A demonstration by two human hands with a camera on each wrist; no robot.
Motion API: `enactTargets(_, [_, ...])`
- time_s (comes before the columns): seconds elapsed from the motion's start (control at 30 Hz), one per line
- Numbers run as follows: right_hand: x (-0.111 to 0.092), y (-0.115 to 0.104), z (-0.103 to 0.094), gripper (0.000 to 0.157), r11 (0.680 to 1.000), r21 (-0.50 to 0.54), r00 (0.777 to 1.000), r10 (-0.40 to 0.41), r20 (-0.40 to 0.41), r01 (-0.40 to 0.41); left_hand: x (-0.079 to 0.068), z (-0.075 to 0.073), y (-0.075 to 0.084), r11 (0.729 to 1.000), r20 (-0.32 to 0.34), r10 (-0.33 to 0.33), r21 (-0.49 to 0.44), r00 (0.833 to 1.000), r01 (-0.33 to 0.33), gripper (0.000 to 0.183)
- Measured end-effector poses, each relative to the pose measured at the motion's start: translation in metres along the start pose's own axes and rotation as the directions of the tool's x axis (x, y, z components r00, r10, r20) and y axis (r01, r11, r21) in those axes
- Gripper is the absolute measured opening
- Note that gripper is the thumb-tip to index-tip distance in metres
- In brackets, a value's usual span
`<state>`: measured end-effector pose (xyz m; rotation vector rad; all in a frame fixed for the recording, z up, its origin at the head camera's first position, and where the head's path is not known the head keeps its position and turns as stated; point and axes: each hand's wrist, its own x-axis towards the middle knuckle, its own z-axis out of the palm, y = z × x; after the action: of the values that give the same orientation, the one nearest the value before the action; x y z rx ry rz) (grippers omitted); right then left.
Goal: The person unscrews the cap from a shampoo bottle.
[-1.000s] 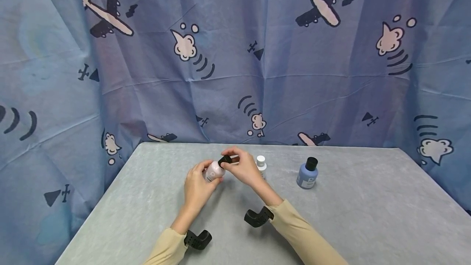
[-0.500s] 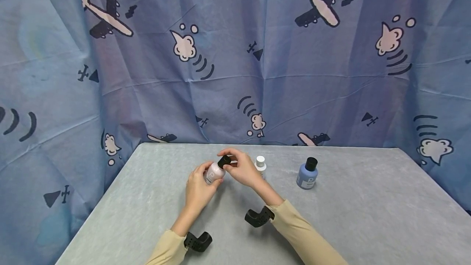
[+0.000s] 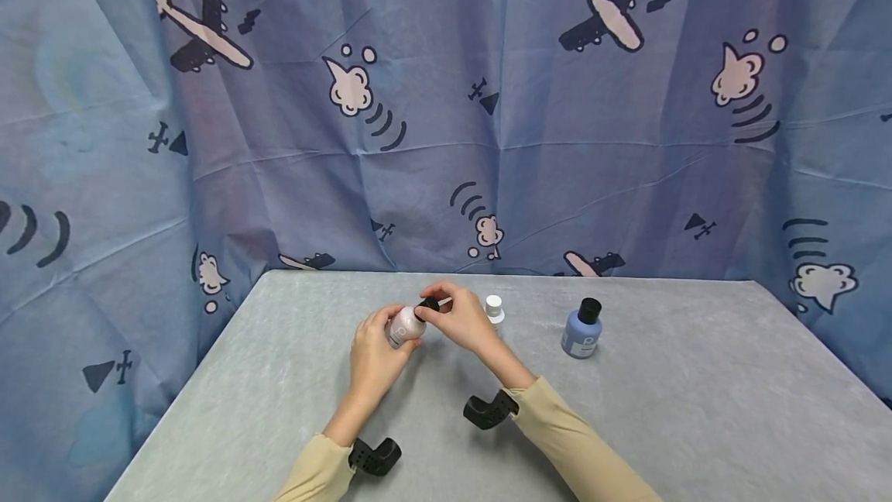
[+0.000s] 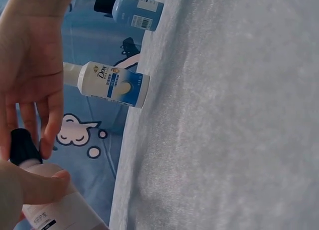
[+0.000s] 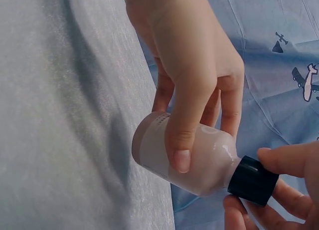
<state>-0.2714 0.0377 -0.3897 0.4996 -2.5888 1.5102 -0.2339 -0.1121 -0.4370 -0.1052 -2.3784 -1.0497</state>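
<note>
A pale pink bottle (image 3: 406, 326) with a black cap (image 5: 252, 181) is held tilted above the table, its cap end up and to the right in the head view. My left hand (image 3: 374, 355) grips the bottle's body, thumb across the near side and fingers behind, as the right wrist view shows. With thumb and fingertips, my right hand (image 3: 463, 321) pinches the cap, which sits at the bottle's neck. Behind the right wrist stands a white bottle (image 4: 115, 85) with a blue-and-white Dove label, partly hidden in the head view.
A blue bottle (image 3: 581, 334) with a black cap stands upright on the grey cloth-covered table (image 3: 669, 393), right of the hands. A blue curtain (image 3: 432, 107) printed with airplanes hangs behind the table's far edge.
My right fingers shift round the cap, moving slightly left and then back right, thumb now nearer the cap's base. The left hand keeps its grip on the bottle with hardly any movement.
</note>
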Motion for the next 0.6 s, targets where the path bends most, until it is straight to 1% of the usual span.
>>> enactTargets(0.1, [-0.0002,-0.0016,-0.0009,0.022,1.0,0.003,1.0,0.006,0.007,-0.006,-0.0002,0.0,-0.0009,1.0,0.011,-0.001,-0.002,1.0,0.001,0.055])
enactTargets(0.27, [0.0,-0.003,-0.002,0.024,1.0,0.012,1.0,-0.014,0.014,0.014,-0.0002,0.001,-0.002,1.0,0.031,-0.006,-0.017,0.999,0.007,0.056])
enactTargets(0.4, [-0.0001,-0.0026,-0.0027,0.027,0.999,0.027,0.999,-0.048,0.022,0.047,0.0001,0.0014,-0.0026,1.0,0.048,-0.011,-0.027,0.999,0.012,0.056])
enactTargets(0.6, [0.0004,0.0002,-0.0041,0.029,0.991,0.054,0.992,-0.122,0.044,0.119,0.0012,0.0013,-0.0031,0.997,0.076,-0.014,-0.074,0.997,0.02,0.054])
